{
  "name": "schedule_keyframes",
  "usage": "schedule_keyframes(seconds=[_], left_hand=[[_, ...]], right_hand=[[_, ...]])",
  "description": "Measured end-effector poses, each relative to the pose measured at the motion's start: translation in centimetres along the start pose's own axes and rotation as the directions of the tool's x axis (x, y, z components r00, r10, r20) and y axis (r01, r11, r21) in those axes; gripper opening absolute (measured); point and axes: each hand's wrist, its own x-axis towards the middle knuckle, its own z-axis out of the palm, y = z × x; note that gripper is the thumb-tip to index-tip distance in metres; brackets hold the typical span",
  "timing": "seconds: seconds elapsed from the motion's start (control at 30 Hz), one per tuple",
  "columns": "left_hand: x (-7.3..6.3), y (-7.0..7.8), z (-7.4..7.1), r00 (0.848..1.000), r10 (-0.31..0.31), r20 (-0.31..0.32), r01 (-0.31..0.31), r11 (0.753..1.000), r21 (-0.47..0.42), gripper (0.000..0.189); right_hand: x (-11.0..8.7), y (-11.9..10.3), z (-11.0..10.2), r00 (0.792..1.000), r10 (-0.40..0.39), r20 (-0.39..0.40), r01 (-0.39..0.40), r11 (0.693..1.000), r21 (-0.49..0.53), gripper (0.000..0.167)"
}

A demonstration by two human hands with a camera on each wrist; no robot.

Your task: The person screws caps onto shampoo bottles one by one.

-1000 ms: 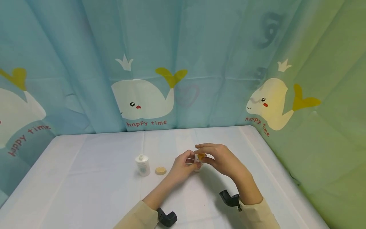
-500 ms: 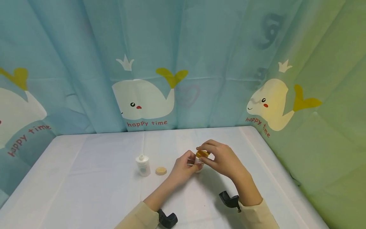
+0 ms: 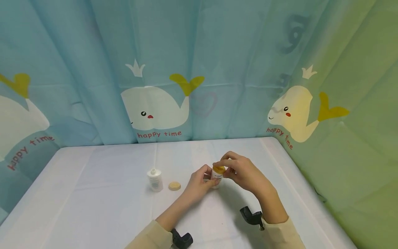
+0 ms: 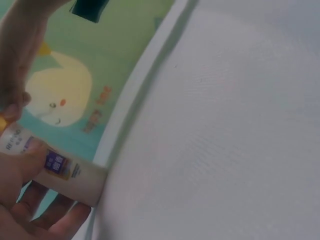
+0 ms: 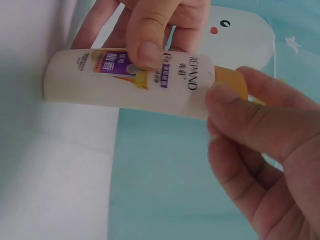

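My left hand [image 3: 199,181] grips a small cream-white shampoo bottle [image 5: 175,95], its thumb lying across the purple label. The bottle stands upright, its base right at the tabletop in the left wrist view. On top is an orange-yellow cap [image 5: 234,82], which my right hand [image 3: 245,173] pinches between thumb and fingers. To the left stands a second white bottle [image 3: 155,180] with a bare narrow nozzle. Between that bottle and my left hand lies a flat beige cap [image 3: 174,186].
A white cloth covers the table [image 3: 102,207]. Behind it hangs a blue-green curtain [image 3: 230,69] printed with whales. Black camera mounts [image 3: 252,218] sit on both wrists, close above the table.
My right hand's thumb and fingers have shifted round the orange-yellow cap, from its front toward its right side, so more of the bottle shows. My left hand stays nearly still around the bottle.
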Motion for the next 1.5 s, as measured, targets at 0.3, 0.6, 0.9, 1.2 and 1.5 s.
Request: schedule_keyframes(seconds=[0.3,0.6,0.9,1.2,1.5], left_hand=[[0.0,-0.1,-0.2,0.999,0.038,0.019,-0.039,0.998,0.039,0.020],[0.0,-0.1,-0.6,0.997,0.039,0.072,-0.045,0.995,0.091,0.021],[0.2,-0.3,-0.7,0.997,0.073,0.037,-0.076,0.992,0.100,0.017],[0.1,-0.3,-0.5,0.995,0.098,0.022,-0.100,0.984,0.146,0.017],[-0.1,0.0,0.0,0.996,0.093,0.004,-0.092,0.974,0.206,0.016]], right_hand=[[0.0,0.9,0.5,0.999,-0.043,-0.018,0.045,0.996,0.074,0.042],[-0.2,2.0,0.6,0.991,-0.100,0.093,0.072,0.962,0.263,0.045],[0.1,1.9,0.5,0.990,-0.118,0.076,0.101,0.975,0.200,0.039],[0.4,1.6,1.3,0.990,-0.141,-0.027,0.143,0.987,0.080,0.033],[0.3,1.0,2.2,0.993,-0.027,-0.117,0.030,0.999,0.022,0.035]])
